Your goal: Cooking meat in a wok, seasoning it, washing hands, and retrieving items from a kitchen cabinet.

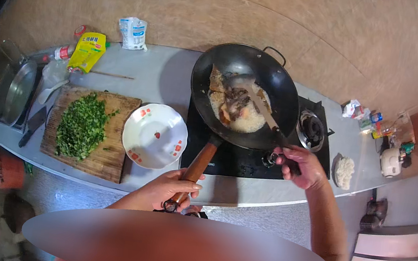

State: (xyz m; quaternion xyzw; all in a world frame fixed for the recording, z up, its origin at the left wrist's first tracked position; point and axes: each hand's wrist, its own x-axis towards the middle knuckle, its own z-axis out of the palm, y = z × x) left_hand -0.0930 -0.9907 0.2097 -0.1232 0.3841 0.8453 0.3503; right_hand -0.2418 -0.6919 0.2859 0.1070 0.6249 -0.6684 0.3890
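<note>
My left hand (174, 189) is closed around the wooden handle of a black wok (282, 96) that is over the gas hob (228, 161). In my right hand (304, 168) is the handle of a metal spatula (262, 108), whose head is down among the food. The wok holds pieces of what looks like fish (235, 100) in pale, bubbling liquid. Left of the wok stands a white scalloped bowl (157, 136) with red flower prints and nothing in it. Beside it, chopped leafy greens (83, 125) are heaped on a wooden cutting board (115, 157).
A cleaver (35, 122), a white spoon (52, 91), a yellow seasoning pouch (88, 51) and a sink (18, 91) are at the left. A white-and-blue bag (133, 33) stands by the wall. Right of the hob lie a white cloth (344, 172) and small packets (356, 110).
</note>
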